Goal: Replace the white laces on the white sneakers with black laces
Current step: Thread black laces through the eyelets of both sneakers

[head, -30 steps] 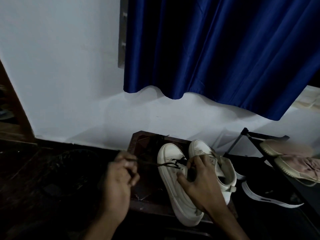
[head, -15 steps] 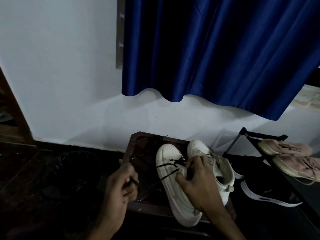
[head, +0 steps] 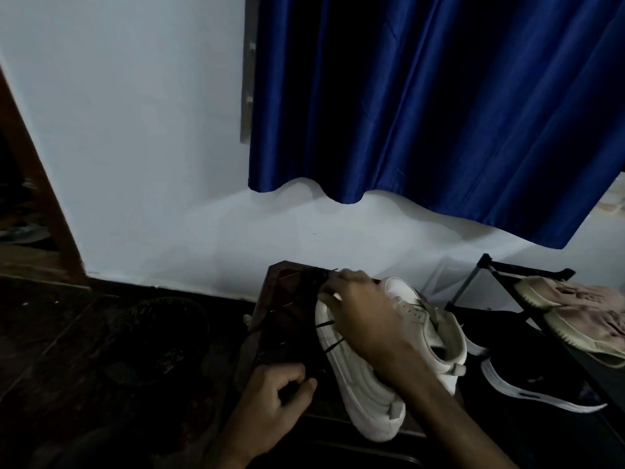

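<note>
Mid-lacing the near sneaker (head: 365, 394), laid on stool (head: 291, 289) with toe to 11 o'clock and heel to 5 o'clock, far sneaker (head: 402, 292) pressed against it at 2 o'clock. Reaches right hand (head: 362, 319) along the upper to the toe, fingers (head: 333, 286) curled. Seems to pinch an end of the lace (head: 326, 324) there, going by a thin dark tip just past the fingertips, likely hauling slack away from the eyelets. Lays the right wrist over the shoe's opening, probably to stop it sliding under the pull. Clenches left hand (head: 280, 390) at 8 o'clock of the shoe, thumb pressed on forefinger, apparently nipping the other end for tension. Too dark to make out the strand inside the fist. Shows two black runs crossing the shoe's left edge, so judged partway up; cannot tell about upper eyelets, hidden under the hand. No white lace in sight. Leaves far sneaker with bare-looking eyelets, judged not yet started. Off-task: rack (head: 487, 265) at 3 o'clock carrying beige shoes (head: 575, 313), black shoe (head: 541, 397) below, curtain (head: 439, 113) at 12 o'clock over wall (head: 135, 147). Risks uneven ends or a skipped eyelet in this dim light.
</note>
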The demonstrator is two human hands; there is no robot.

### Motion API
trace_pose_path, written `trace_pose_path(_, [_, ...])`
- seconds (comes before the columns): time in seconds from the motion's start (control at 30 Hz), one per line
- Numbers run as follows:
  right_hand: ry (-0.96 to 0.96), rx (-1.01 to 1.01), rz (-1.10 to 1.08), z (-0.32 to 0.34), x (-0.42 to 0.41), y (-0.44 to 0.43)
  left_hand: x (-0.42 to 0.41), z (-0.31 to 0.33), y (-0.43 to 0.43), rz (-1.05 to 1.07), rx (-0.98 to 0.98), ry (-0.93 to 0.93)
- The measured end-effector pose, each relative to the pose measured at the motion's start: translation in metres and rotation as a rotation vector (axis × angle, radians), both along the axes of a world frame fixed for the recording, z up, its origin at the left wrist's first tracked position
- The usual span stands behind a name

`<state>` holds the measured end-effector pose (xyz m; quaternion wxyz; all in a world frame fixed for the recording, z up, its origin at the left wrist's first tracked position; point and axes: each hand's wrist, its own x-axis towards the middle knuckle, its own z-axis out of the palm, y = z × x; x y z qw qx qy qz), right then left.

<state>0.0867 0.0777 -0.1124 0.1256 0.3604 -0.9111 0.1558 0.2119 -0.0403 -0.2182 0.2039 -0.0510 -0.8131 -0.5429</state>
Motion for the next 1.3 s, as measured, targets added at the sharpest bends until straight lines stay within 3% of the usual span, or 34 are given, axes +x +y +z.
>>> trace_pose_path(0.23, [-0.187,0.347,0.316,-0.039,-0.019,-0.079,-0.003,-0.006,-0.001,0.017,-0.013,-0.047])
trace_pose_path(0.47, [-0.008,0.398,0.280,-0.056,-0.003,-0.087,-0.002,-0.003,-0.006,0.005,0.170,-0.078])
trace_pose_path(0.53, [-0.107,0.240,0.214,-0.047,-0.006,-0.086,-0.003,0.002,-0.005,0.050,0.179,-0.050])
trace_pose_path(0.63, [-0.390,-0.283,0.088,-0.010,-0.021,-0.084,-0.003,0.006,-0.009,0.112,0.148,-0.029])
trace_pose_path(0.7, [-0.551,-0.519,0.076,0.023,-0.034,-0.079,-0.003,0.011,-0.013,0.171,0.027,0.045])
trace_pose_path(0.77, [-0.609,-0.631,0.100,0.055,-0.041,-0.069,-0.004,0.017,-0.017,0.255,-0.114,0.119])
trace_pose_path(0.83, [-0.560,-0.616,0.113,0.075,-0.045,-0.056,-0.008,0.027,-0.019,0.389,-0.175,0.197])
trace_pose_path(0.93, [-0.531,-0.569,0.123,0.082,-0.040,-0.040,-0.024,0.054,-0.024,0.595,-0.102,0.265])
trace_pose_path(1.0, [-0.532,-0.549,0.126,0.076,-0.034,-0.033,-0.042,0.075,-0.028,0.612,-0.072,0.192])
trace_pose_path(1.13, [-0.483,-0.468,0.123,0.058,-0.023,-0.024,-0.074,0.113,-0.034,0.223,0.550,-0.231])
trace_pose_path(1.3, [-0.437,-0.385,0.124,0.051,-0.012,-0.017,-0.085,0.144,-0.031,0.267,0.617,-0.010])
